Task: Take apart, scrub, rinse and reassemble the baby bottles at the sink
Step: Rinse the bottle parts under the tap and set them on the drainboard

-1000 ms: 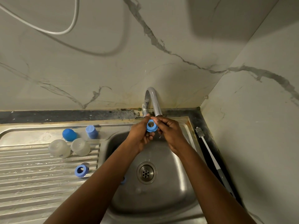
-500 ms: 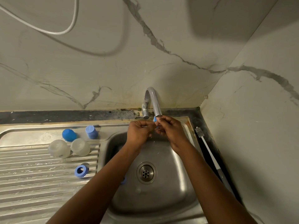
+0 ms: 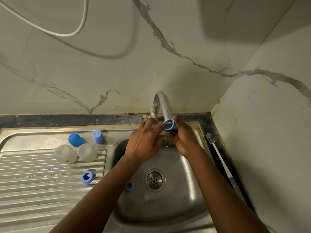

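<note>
Blue ring (image 3: 169, 125) is visible again under the tap (image 3: 164, 105) — right hand (image 3: 183, 140) pinches it, left hand (image 3: 143, 143) has straightened its fingers — still rinsing.

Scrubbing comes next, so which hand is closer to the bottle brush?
Right. The right hand, holding a blue ring under the tap, is just left of the bottle brush; the left hand is farther left.

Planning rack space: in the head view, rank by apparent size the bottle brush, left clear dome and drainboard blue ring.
1. bottle brush
2. left clear dome
3. drainboard blue ring, nearer the camera yet smaller.
</note>
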A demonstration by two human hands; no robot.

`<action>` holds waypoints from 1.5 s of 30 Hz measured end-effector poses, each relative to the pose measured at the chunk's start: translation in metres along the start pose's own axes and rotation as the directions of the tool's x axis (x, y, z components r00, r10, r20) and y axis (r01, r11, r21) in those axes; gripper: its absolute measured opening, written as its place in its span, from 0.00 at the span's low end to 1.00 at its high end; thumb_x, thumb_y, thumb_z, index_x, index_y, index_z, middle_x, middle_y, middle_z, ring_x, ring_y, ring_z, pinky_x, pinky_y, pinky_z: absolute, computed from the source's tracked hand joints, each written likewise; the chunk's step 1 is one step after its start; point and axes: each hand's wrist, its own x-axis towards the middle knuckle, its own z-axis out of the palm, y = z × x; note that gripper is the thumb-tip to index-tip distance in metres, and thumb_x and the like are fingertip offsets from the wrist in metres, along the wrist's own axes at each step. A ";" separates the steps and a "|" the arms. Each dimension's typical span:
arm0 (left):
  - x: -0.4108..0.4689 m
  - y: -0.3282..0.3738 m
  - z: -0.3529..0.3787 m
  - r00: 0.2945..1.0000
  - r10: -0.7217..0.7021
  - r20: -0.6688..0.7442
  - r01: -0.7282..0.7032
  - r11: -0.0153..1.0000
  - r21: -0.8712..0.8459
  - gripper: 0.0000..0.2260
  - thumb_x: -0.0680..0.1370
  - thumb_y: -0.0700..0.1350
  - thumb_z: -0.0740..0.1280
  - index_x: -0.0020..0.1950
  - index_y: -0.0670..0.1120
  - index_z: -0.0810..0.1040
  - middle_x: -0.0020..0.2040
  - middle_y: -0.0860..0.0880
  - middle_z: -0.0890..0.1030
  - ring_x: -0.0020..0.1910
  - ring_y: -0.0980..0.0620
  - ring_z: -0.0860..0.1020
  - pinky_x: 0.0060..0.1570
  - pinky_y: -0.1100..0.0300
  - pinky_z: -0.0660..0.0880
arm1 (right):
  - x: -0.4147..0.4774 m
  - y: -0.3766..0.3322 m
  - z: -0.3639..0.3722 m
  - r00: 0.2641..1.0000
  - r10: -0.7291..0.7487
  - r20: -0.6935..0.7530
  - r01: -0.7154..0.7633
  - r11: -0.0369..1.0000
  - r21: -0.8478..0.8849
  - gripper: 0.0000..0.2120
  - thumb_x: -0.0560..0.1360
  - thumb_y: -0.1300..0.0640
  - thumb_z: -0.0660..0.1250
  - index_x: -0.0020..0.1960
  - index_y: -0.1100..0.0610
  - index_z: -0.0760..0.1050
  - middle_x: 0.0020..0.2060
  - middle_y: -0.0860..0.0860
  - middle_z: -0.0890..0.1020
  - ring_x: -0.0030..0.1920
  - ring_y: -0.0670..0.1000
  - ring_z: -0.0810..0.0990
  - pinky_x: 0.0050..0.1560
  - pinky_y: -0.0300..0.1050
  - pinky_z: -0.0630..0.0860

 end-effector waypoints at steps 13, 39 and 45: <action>-0.002 0.020 -0.008 0.858 -0.271 0.437 0.481 0.125 -0.868 0.13 0.80 0.32 0.69 0.61 0.43 0.86 0.42 0.46 0.83 0.37 0.51 0.77 0.37 0.56 0.75 | 0.001 0.023 0.003 0.994 -0.066 0.090 0.062 0.997 0.047 0.14 0.86 0.67 0.57 0.60 0.62 0.81 0.59 0.59 0.87 0.62 0.58 0.86 0.56 0.47 0.84; -0.014 -0.003 -0.015 0.984 0.015 0.178 -0.003 0.998 -0.068 0.27 0.81 0.52 0.65 0.80 0.63 0.65 0.57 0.52 0.77 0.48 0.49 0.80 0.38 0.58 0.67 | 0.015 0.009 0.002 0.972 0.165 -0.167 -0.206 0.939 -0.275 0.20 0.83 0.42 0.67 0.48 0.58 0.84 0.35 0.57 0.84 0.27 0.48 0.77 0.25 0.39 0.69; -0.017 0.004 -0.012 0.995 0.064 0.080 -0.073 0.990 0.122 0.26 0.83 0.52 0.62 0.82 0.60 0.64 0.50 0.49 0.75 0.41 0.48 0.78 0.33 0.57 0.64 | 0.009 0.009 0.003 0.946 0.267 -0.182 -0.310 0.908 -0.283 0.22 0.82 0.36 0.63 0.47 0.55 0.81 0.29 0.53 0.80 0.23 0.46 0.70 0.22 0.37 0.64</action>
